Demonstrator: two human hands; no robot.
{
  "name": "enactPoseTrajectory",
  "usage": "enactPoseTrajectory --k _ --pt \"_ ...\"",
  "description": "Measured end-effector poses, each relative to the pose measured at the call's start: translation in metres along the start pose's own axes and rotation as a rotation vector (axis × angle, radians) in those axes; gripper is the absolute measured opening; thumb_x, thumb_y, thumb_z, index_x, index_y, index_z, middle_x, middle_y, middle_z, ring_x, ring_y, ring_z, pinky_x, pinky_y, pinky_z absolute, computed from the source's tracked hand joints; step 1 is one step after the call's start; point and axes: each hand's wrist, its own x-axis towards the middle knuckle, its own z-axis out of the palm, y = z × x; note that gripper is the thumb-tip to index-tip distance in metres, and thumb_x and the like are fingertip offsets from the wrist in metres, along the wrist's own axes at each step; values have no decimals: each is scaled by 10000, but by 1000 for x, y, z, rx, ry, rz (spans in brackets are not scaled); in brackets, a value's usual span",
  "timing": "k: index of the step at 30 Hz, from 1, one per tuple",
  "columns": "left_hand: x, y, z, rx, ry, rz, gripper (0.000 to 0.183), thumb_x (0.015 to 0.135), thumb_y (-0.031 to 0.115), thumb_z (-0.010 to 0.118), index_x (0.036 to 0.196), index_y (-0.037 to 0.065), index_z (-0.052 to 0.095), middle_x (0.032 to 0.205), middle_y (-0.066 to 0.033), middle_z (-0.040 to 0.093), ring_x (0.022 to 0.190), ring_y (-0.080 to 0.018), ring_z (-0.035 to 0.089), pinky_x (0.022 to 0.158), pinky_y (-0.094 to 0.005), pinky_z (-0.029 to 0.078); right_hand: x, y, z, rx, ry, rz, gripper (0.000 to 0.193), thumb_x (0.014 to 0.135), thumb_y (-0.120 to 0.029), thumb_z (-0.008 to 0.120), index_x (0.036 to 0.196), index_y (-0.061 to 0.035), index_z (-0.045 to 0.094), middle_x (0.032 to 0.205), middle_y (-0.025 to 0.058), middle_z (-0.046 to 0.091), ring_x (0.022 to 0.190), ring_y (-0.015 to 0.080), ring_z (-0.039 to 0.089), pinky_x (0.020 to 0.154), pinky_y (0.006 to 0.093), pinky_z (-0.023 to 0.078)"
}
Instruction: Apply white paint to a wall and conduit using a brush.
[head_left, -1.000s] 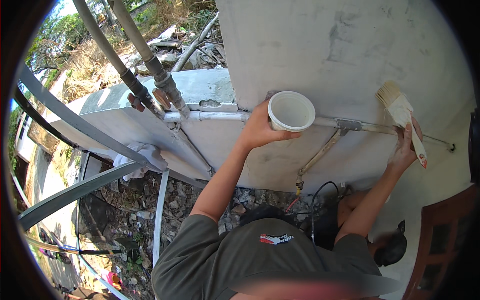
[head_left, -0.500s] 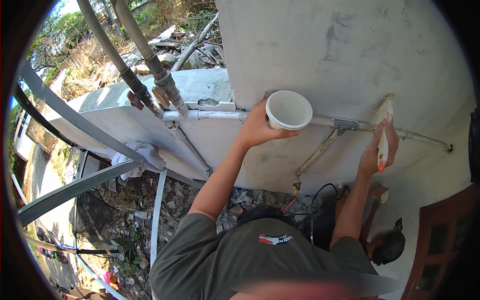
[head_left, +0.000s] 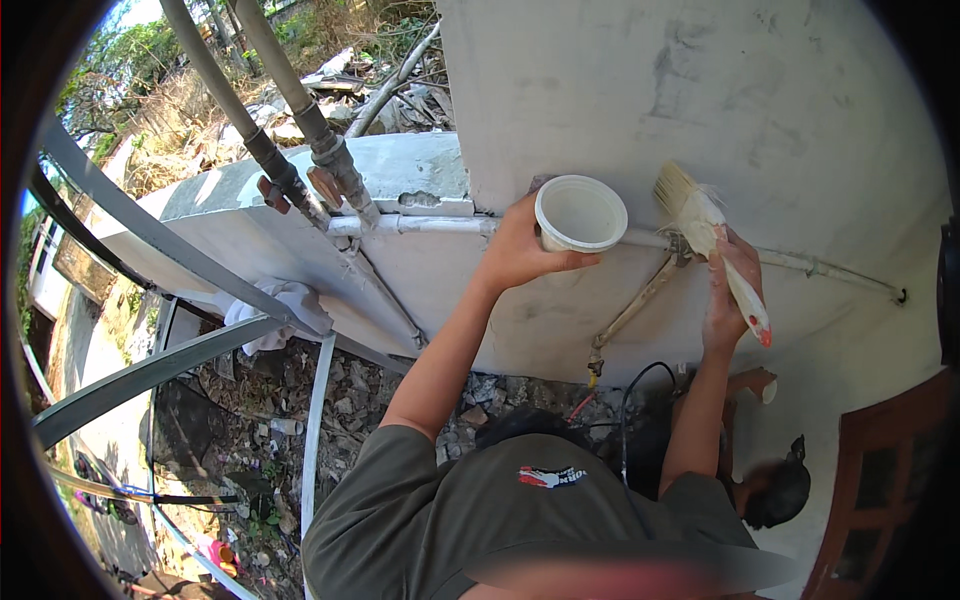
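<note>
In my left hand is a white plastic tub, its mouth tipped toward me and its inside pale. Fingers wrap its left side while the thumb lies along the front. My right hand is closed around the handle of a paintbrush. Its pale bristles point up and left, close to the wall, and the red handle tip points down. Whether the bristles touch the wall I cannot tell. Behind both hands a horizontal pipe, partly white, runs along the pale wall.
Two grey upright pipes with valves rise at the left. Metal bars cross the left side. Rubble covers the ground below. Another person is low at the right, near a brown door. A black hose loops beside me.
My right hand has moved left and turned the paintbrush, so its broad side and bristles now show nearer the tub. My left hand and the tub have barely shifted.
</note>
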Motion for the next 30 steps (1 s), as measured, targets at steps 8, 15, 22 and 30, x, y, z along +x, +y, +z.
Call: enactPoseTrajectory --k 8,15,22,30 --pt "-1 2 -3 -5 -10 -12 658 635 286 896 1176 18 633 1118 -99 687 1041 -212 646 925 -361 499 50 46 -139 74 186 336 395 981 -148 617 1309 60 543 1290 181 605 1104 243 632 872 340 564" --pt "-1 6 -2 -9 -12 -15 661 628 266 894 1181 17 630 1124 -98 686 1043 -212 645 927 -359 498 99 4 -156 -394 520 9 279 972 -94 616 1162 110 630 1200 189 660 1014 268 680 791 337 621" --pt "3 4 2 0 -24 3 662 625 254 890 1185 16 628 1123 -103 685 1042 -216 645 927 -359 498 126 -11 -74 -617 520 -142 183 951 -78 644 1067 59 681 1101 124 707 945 206 696 773 306 621" --pt "0 2 -4 16 -7 11 664 619 258 891 1178 11 630 1115 -109 689 1034 -218 650 924 -361 500 103 -55 27 -395 263 -324 163 927 5 649 1087 11 680 1066 115 694 940 206 677 776 318 613"
